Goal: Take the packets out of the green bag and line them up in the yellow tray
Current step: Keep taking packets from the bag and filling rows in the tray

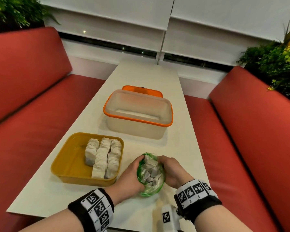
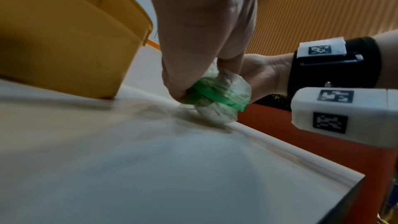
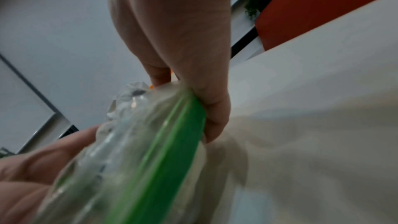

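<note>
The green-rimmed clear bag stands on the table near its front edge, mouth open upward, with several white packets inside. My left hand grips the bag's left side and my right hand grips its right side. In the left wrist view my left hand closes on the crumpled bag. The right wrist view shows my right hand curled over the bag's green rim. The yellow tray, left of the bag, holds several white packets lined up in its right half.
A clear container with an orange rim stands behind the tray and bag, and an orange lid lies behind it. The white table is narrow, with red bench seats on both sides. Plants stand at the back corners.
</note>
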Motion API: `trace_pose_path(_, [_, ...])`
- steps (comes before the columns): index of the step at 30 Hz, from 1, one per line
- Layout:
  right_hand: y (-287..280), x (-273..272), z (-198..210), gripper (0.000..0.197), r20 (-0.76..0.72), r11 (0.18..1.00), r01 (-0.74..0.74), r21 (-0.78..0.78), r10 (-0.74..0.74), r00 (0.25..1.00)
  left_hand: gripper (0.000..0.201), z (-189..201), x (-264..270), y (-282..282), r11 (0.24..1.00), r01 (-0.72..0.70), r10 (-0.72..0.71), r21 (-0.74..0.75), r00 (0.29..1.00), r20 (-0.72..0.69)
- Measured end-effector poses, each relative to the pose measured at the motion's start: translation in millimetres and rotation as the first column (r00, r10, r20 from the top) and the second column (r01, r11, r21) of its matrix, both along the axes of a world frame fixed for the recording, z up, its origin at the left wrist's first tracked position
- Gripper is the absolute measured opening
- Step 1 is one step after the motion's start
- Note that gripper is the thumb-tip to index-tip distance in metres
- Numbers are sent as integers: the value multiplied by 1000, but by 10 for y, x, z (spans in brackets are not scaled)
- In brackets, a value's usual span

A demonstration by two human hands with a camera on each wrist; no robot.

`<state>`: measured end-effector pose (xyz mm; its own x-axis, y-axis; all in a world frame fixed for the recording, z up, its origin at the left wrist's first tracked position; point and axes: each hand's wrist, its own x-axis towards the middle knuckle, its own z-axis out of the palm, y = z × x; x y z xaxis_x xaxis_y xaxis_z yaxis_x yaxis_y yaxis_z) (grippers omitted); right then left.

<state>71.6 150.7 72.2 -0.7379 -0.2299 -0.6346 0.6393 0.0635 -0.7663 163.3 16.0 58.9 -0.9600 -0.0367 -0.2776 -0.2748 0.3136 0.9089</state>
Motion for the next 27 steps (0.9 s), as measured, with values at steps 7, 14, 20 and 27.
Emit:
trace_pose_path(7, [-26, 40, -39, 16, -10, 996, -1, -89, 0, 1000, 102, -57, -7, -14, 997, -9, 11, -76, 999, 33])
trace_pose_path(14, [310, 279, -115, 15, -491, 666, -132, 734, 655, 574, 97, -89, 15, 30, 963, 12, 1, -271, 999, 49])
trace_pose_path(20, [397, 454, -230, 33, -362, 464, -76, 882, 773, 520, 94, -247, 32, 100, 922, 54, -24, -385, 996, 81])
trace_pose_path(27, [381, 491, -216, 41, -358, 504, -118, 856, 741, 567, 95, -255, 53, 86, 912, 49, -16, -408, 996, 85])
